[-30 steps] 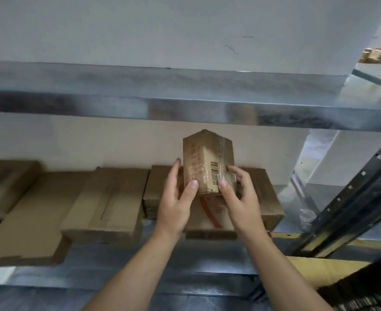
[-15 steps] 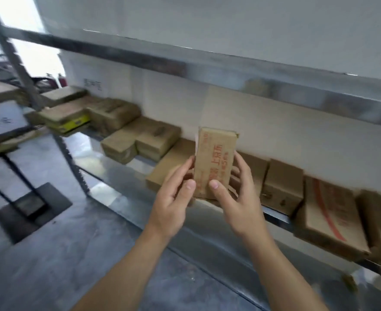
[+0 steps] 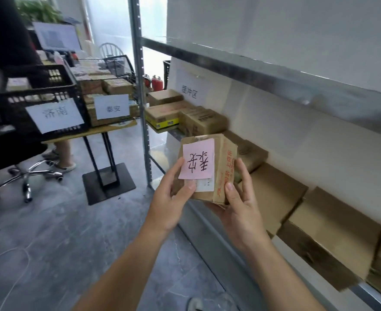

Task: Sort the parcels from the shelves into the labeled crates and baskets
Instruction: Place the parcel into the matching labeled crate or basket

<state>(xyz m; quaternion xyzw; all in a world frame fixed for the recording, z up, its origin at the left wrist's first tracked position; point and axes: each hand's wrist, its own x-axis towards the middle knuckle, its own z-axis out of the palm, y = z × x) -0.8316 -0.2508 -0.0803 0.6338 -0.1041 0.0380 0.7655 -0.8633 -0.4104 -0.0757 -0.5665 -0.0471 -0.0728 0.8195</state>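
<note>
1. Both hands are up in front of the shelf point(image 3: 218, 239), and the parcel point(image 3: 218, 176) is held in the air between them, just off the shelf's front edge.
2. The left hand point(image 3: 171, 198) grips the parcel's left side, with the thumb pressed on the front face below a pink note point(image 3: 197, 159) with handwriting.
3. The right hand point(image 3: 241, 207) cups the right side and underside, its thumb lying along the red-printed edge.
4. Behind the parcel, more cardboard boxes point(image 3: 326, 239) line the shelf and run off to the right.
5. The shelf's metal post point(image 3: 140, 86) stands upright between the parcel and the table point(image 3: 108, 129) on the left.
6. On that table sits a black crate point(image 3: 50, 81) with a white paper label. Beside it is a wire basket point(image 3: 117, 58) with its own label and boxes stacked inside.
7. A person point(image 3: 5, 37) in dark clothes stands at the far left by the crate, and an office chair's point(image 3: 27, 176) wheeled base sits near the table leg.
</note>
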